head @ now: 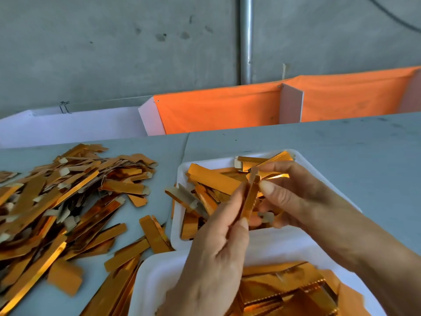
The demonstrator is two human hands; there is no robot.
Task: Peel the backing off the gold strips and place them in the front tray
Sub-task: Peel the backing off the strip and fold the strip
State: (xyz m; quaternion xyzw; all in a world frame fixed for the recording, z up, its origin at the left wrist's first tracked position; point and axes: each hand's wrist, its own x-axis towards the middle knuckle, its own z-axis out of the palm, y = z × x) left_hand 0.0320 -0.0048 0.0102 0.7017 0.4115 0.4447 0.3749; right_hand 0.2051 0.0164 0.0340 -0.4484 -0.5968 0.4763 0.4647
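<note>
Over the far white tray [323, 176], both hands hold one gold strip [249, 201] upright. My left hand [214, 254] pinches its lower part between thumb and fingers. My right hand [293, 195] pinches the strip's top end, where a thin layer stands apart from the strip. Several gold strips [214, 179] lie in the far tray. The near white tray [150, 279], at the bottom edge, holds more gold strips [287, 290]. A large loose pile of gold strips [57, 201] covers the table on the left.
The grey table [341, 142] runs off to the right. Behind it stand a white box [68, 126] and orange fabric bins [216, 108] with white dividers. A metal pole [246, 39] rises against the concrete wall. Stray strips [155, 233] lie between pile and trays.
</note>
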